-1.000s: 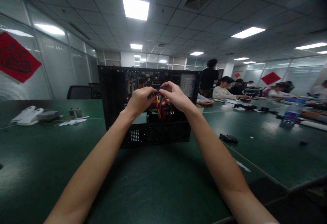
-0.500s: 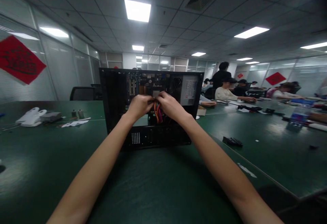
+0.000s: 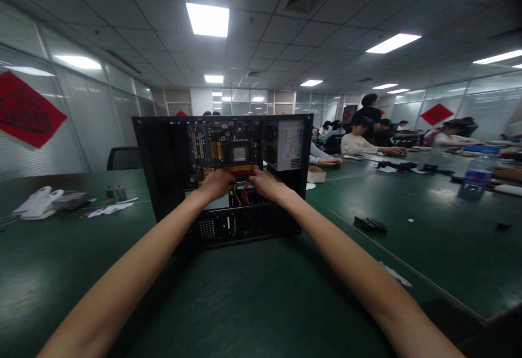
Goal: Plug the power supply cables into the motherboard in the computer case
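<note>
A black computer case (image 3: 169, 129) stands on the green table with its open side facing me. Inside it I see the motherboard (image 3: 261, 129), a bare processor (image 3: 239, 154) and a silver power supply (image 3: 289, 146). My left hand (image 3: 218, 184) is at the left end of the red and yellow memory slots (image 3: 243, 170), fingers curled together. At their right end is my right hand (image 3: 267, 184), its thumb and fingers also closed. Whatever either hand pinches is hidden by the fingers. Orange and red power cables (image 3: 246, 192) hang between the hands.
On the left of the green table (image 3: 253, 292) lie a white plastic bag (image 3: 38, 203), a grey box (image 3: 70, 200) and papers. To the right are a small open carton (image 3: 316, 174), black parts (image 3: 370, 224) and a water bottle (image 3: 475, 178). Several people sit farther back.
My hands have moved lower and apart, from close together over the cables to the two ends of the memory slots. The processor is uncovered now. The whole view has shifted slightly.
</note>
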Available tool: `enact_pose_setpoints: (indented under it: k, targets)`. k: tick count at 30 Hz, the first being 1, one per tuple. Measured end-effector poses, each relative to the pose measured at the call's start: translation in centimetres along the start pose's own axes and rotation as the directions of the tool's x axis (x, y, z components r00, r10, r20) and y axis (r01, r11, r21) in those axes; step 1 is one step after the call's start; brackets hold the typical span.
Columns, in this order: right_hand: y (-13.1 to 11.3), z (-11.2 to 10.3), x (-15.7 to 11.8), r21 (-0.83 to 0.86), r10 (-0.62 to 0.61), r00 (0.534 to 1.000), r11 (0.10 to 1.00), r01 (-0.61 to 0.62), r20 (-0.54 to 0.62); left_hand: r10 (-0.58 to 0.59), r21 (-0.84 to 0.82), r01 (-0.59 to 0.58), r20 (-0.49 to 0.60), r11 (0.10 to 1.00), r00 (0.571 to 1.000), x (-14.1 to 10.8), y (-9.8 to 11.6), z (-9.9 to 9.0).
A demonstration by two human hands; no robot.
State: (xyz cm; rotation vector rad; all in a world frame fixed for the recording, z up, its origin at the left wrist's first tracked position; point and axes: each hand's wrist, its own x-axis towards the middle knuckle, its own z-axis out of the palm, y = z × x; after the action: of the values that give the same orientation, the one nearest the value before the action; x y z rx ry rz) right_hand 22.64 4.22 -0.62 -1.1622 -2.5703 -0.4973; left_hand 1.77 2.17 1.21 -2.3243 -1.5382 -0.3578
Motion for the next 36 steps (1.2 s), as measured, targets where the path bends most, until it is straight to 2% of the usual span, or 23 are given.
enact_pose_setpoints:
  k: [6,13,17,21,25,30,36]
  targets:
    - [0.4,0.5,0.0,0.052,-0.032,0.999,0.998,0.030,0.026,-0.020,0.033,0.020,0.004,0.999,1.000,0.2,-0.4,1.0]
    - [0.5,1.0,0.4,0.010,-0.082,0.994,0.997,0.082,0.072,-0.015,0.142,0.011,0.031,0.990,0.999,0.7,-0.2,1.4]
    - [0.4,0.9,0.5,-0.006,-0.102,0.992,0.995,0.103,0.075,-0.049,0.093,0.050,-0.011,0.994,0.999,0.3,-0.2,1.5]
    - [0.4,0.8,0.4,-0.008,-0.124,0.990,0.992,0.125,0.068,-0.088,0.061,0.088,0.000,0.994,0.996,0.1,-0.5,1.6]
    - [0.4,0.7,0.3,-0.013,-0.130,0.989,0.991,0.131,0.073,-0.075,0.068,0.075,-0.004,0.995,0.997,0.0,-0.5,1.6]
    - [0.4,0.5,0.3,-0.021,-0.139,0.987,0.990,0.141,0.081,-0.111,0.096,0.111,-0.002,0.989,0.994,-0.3,0.2,1.3]
    - [-0.1,0.6,0.7,-0.035,-0.143,0.986,0.989,0.146,0.086,-0.054,0.211,0.047,0.027,0.976,0.998,-0.4,1.0,0.8]
